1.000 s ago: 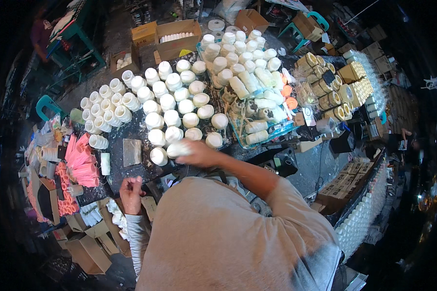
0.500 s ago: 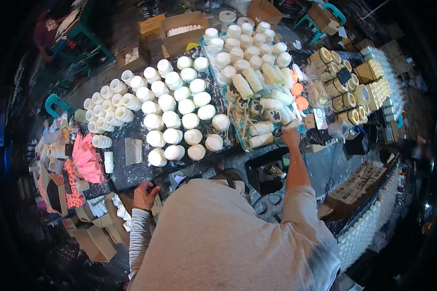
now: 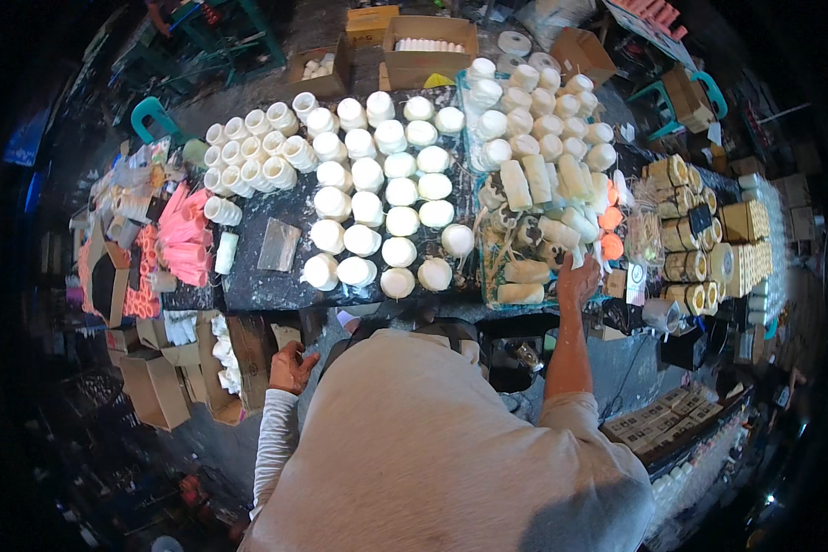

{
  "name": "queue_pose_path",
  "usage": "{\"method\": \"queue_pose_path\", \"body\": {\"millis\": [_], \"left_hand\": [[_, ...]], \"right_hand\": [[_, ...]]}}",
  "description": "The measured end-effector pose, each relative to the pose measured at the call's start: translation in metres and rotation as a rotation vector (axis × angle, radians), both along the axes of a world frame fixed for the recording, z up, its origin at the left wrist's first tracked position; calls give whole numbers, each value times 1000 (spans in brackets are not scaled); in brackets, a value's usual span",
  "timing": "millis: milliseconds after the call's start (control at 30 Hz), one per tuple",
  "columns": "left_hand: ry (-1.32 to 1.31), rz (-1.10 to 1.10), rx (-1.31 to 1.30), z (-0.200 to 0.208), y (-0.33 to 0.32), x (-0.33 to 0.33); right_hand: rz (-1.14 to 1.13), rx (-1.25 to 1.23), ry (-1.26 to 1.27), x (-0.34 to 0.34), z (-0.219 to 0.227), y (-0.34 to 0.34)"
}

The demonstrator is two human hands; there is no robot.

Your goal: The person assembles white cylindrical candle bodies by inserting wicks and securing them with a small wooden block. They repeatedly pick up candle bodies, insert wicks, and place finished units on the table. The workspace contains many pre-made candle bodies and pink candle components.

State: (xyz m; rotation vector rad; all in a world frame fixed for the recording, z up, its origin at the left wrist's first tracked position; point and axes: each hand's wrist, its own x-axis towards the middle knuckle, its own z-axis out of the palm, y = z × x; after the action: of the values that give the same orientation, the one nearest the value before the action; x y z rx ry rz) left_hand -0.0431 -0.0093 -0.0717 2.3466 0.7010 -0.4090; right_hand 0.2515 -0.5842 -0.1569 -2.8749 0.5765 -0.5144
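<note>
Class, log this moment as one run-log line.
right hand: reaching into tray of white spools | left hand: on table edge

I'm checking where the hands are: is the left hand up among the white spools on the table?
No. The left hand rests low at the table's near edge, by a cardboard box, well short of the white spools.

spools (image 3: 377, 207) on table (image 3: 267, 285); crate (image 3: 534, 230) right of them.

Head-worn fisheye, steeply down over worktable (image 3: 276, 285)
</note>
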Motion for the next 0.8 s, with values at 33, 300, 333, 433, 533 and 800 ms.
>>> {"method": "queue_pose_path", "body": {"millis": [33, 300, 333, 433, 533, 800], "left_hand": [[0, 14, 5, -1, -1, -2], [62, -43, 63, -13, -2, -11], [18, -41, 62, -13, 0, -10], [-72, -44, 63, -3, 1, -4], [-108, -50, 84, 20, -1, 8], [-410, -22, -488, 77, -38, 108]], "right_hand": [[57, 49, -40, 10, 2, 9], [325, 25, 170, 93, 48, 120], [358, -79, 170, 98, 51, 129], [312, -102, 264, 108, 49, 141], [297, 54, 116, 111, 49, 131], [470, 1063, 26, -12, 132, 213]]}}
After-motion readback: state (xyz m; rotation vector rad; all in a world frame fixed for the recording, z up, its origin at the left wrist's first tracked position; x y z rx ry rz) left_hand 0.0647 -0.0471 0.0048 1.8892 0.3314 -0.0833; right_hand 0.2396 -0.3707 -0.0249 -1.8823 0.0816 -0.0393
